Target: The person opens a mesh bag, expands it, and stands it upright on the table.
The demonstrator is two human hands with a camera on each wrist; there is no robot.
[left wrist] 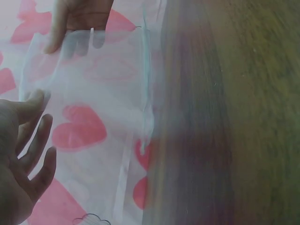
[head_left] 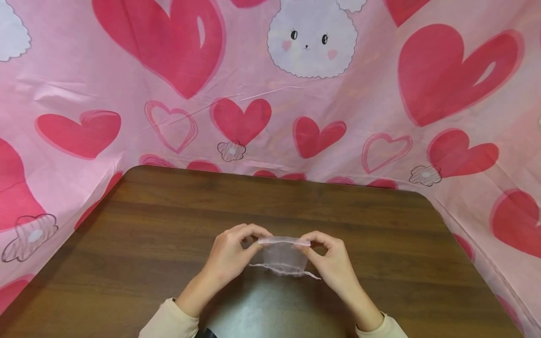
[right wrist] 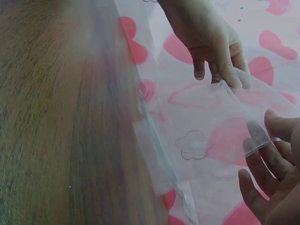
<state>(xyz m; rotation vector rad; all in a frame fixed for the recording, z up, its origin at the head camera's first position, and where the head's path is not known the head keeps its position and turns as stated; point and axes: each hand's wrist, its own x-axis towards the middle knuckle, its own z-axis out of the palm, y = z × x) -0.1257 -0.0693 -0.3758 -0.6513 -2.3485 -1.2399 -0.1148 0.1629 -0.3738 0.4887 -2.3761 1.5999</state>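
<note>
A sheer, pale organza drawstring bag (head_left: 284, 256) hangs between both hands over the table. My left hand (head_left: 230, 249) pinches one top corner between thumb and fingers. At the opposite corner, my right hand (head_left: 334, 260) pinches the same edge. The bag's drawstring (head_left: 313, 275) runs along the lower side, its ends sticking out left and right. In the left wrist view, the see-through fabric (left wrist: 93, 79) spreads flat, with the left hand (left wrist: 26, 154) at its edge. The right wrist view shows the right hand's fingers (right wrist: 262, 171) partly behind the mesh.
A dark brown wooden table (head_left: 190, 202) with rounded far corners lies under the hands. Behind and beside it hangs a pink curtain (head_left: 262, 84) printed with red hearts. Beige sleeves (head_left: 171, 321) cover both forearms.
</note>
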